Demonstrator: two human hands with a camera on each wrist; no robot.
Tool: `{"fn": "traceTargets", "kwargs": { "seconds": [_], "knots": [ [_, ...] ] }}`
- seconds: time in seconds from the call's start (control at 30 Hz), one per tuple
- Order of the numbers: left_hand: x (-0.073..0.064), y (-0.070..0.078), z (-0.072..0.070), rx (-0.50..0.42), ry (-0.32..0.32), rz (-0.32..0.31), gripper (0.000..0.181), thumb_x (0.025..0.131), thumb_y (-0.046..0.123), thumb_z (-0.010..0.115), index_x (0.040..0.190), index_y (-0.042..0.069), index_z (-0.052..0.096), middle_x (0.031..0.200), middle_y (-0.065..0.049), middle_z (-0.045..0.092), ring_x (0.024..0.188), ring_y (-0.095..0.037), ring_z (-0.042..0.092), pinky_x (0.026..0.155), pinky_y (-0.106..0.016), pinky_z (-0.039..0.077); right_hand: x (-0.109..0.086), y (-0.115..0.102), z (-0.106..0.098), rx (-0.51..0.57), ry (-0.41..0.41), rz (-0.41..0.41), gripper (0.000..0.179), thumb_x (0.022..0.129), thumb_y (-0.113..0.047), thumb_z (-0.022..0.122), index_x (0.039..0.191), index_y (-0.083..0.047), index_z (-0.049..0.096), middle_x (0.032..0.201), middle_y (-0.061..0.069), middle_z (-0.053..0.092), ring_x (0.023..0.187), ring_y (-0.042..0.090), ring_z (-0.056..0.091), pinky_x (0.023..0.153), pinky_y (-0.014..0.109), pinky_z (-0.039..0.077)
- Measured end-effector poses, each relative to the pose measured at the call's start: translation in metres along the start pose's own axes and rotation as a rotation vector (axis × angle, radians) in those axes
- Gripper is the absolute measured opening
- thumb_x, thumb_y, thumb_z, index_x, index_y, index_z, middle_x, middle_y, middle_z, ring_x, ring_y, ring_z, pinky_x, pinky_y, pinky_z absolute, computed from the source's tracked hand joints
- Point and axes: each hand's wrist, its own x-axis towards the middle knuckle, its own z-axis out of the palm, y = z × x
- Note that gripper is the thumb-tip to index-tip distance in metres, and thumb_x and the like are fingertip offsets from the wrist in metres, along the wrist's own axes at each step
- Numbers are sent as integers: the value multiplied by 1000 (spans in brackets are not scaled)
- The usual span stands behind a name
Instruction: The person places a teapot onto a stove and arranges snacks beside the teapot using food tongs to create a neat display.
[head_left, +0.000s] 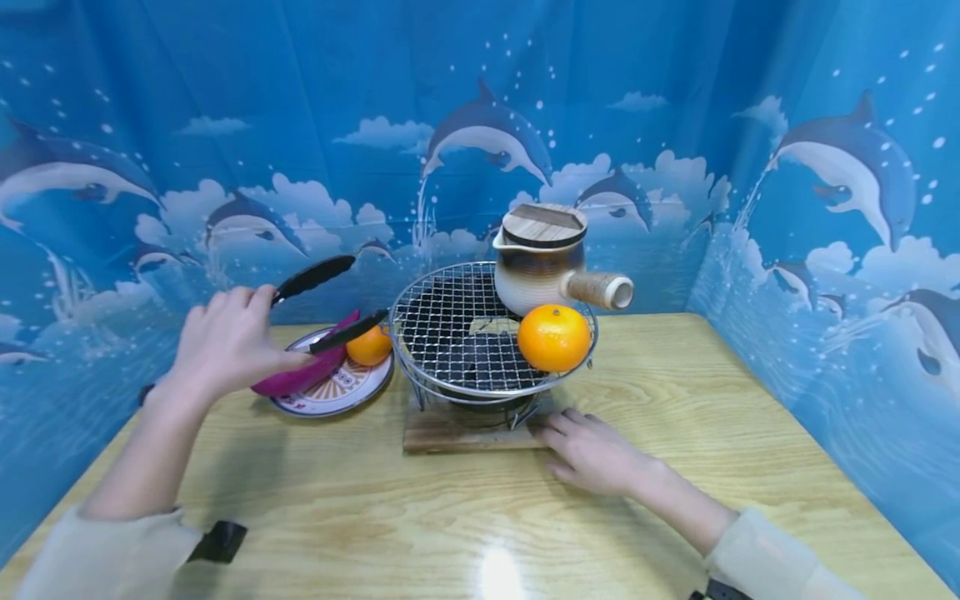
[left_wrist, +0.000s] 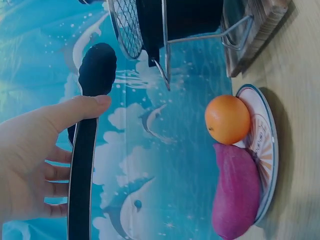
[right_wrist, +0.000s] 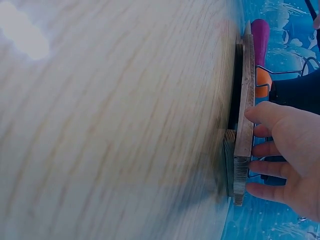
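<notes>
My left hand (head_left: 232,340) grips a pair of tongs (left_wrist: 83,165) with black ends, the thumb over one arm and the other fingers behind it. The spread tongs point right, with nothing between their ends, over a patterned plate (head_left: 360,398). On that plate lie a purple sweet potato (left_wrist: 235,192) and an orange (left_wrist: 227,120). My right hand (head_left: 596,454) rests its fingertips on the right end of a wooden board (head_left: 472,438) under a round stove. A wire grill (head_left: 450,333) tops the stove and bears another orange (head_left: 554,338) and a side-handled clay teapot (head_left: 528,279).
The teapot's handle (head_left: 596,289) juts out past the grill's right side. A dolphin-print curtain (head_left: 300,125) closes off the back and sides of the wood-grain table (head_left: 390,517). Stove and board stand near the middle, with the plate to their left.
</notes>
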Motion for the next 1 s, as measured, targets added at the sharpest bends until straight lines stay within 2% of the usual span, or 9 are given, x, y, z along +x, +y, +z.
{"fn": "traceTargets", "kwargs": {
  "seconds": [0.3,0.53,0.73,1.0],
  "knots": [
    [2,-13,18,-18,-70,-55,111,62,61,74,131,-16,33,119,-39,39,105,-54,36,83,-66,33,0,0,0,-10,-9,3,41,80,-32,68,114,-10,62,110,5,59,98,23,56,81,39,50],
    [8,-21,40,-18,-122,-73,118,59,69,71,130,-17,33,118,-40,39,105,-54,37,85,-66,31,1,-1,0,-11,-35,12,41,81,-33,67,115,-10,62,111,5,59,100,23,56,82,39,49],
    [10,-23,57,-12,-144,-89,109,61,62,74,124,-18,37,115,-39,42,102,-52,40,84,-66,32,0,-1,1,-3,-9,-8,41,80,-31,68,115,-9,62,113,7,59,101,24,56,82,39,49],
    [11,-22,73,-13,-142,-82,104,60,56,78,123,-18,40,117,-39,42,101,-50,42,83,-63,34,0,-1,-1,9,-29,11,42,80,-32,68,116,-11,61,115,6,59,103,24,55,84,40,49]
  ]
}}
